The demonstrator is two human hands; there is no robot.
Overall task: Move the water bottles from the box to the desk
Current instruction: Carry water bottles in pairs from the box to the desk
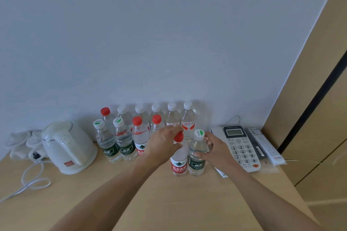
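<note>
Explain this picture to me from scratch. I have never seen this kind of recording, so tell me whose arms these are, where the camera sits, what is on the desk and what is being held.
There is no machine here: the arms belong to a person wearing one wide-angle camera on the head, looking forward and down. That is the only view.

The wooden desk stands against a pale wall. On it are two rows of water bottles, with red, white and green-topped caps, a white kettle with its cord on the left, and a telephone and remote control on the right.

The left hand grips a red-capped bottle near its neck. The right hand holds a green-labelled bottle by its side. Both bottles stand upright, side by side, in front of the rows. No box is visible.
</note>
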